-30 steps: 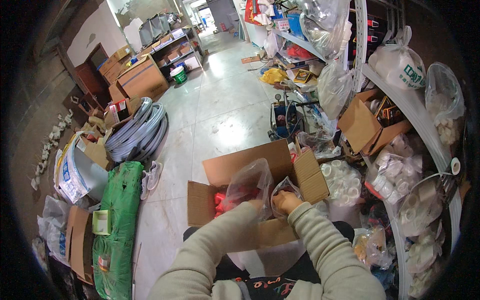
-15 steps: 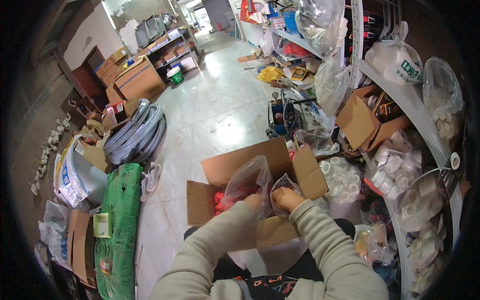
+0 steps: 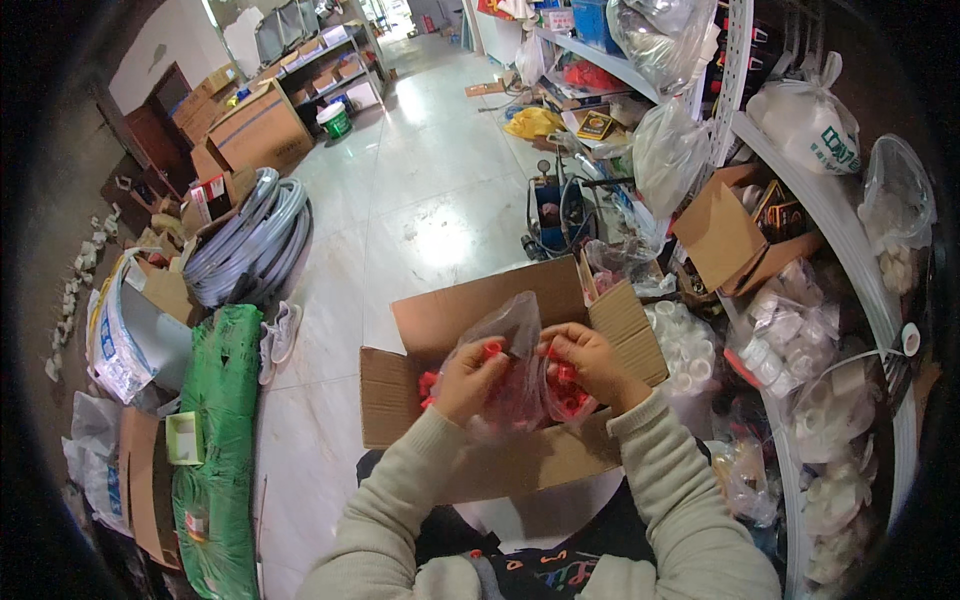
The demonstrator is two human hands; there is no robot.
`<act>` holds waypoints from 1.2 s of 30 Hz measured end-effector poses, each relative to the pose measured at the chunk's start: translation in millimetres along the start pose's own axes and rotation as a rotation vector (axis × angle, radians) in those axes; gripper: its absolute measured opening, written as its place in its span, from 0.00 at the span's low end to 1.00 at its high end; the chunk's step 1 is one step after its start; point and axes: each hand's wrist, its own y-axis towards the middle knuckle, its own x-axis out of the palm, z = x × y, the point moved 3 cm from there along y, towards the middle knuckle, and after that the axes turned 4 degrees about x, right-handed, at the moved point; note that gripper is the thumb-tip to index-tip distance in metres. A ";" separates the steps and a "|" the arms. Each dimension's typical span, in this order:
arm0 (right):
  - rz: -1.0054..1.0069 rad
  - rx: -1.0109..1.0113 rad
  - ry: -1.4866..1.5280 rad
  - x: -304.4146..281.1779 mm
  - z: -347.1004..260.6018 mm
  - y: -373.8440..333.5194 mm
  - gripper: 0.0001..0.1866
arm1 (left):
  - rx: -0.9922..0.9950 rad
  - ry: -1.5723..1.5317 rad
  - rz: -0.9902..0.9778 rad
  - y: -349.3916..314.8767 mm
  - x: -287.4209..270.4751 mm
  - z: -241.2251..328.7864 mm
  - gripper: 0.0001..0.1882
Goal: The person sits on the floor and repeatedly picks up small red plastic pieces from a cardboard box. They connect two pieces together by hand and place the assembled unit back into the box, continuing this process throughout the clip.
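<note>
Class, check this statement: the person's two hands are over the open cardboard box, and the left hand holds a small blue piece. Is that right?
Not quite: the small piece in the left hand is red, not blue, as the head view shows. The rest stands: that hand and the right hand are over the open cardboard box.
</note>
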 end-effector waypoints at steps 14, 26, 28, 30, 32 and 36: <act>-0.178 0.033 0.441 30.8 6.4 14.1 0.19 | -0.326 -1.084 -0.051 -7.4 2.6 5.5 0.09; -0.054 -0.143 0.313 41.9 7.7 32.4 0.10 | -0.268 -1.160 -0.030 -0.2 -10.3 -6.6 0.09; -0.025 -0.201 0.169 46.0 5.4 31.2 0.13 | -0.250 -1.149 -0.036 0.1 -10.3 -2.7 0.08; 0.038 -0.231 -0.015 55.8 0.3 26.6 0.16 | -0.275 -1.118 -0.016 0.3 -10.7 0.4 0.05; 0.023 -0.332 -0.280 53.1 5.7 28.0 0.17 | -0.257 -1.109 -0.013 1.5 -10.9 -3.5 0.05; 0.061 -0.650 -0.843 58.0 -7.7 24.0 0.17 | -0.242 -1.053 -0.002 2.5 -13.4 -4.3 0.06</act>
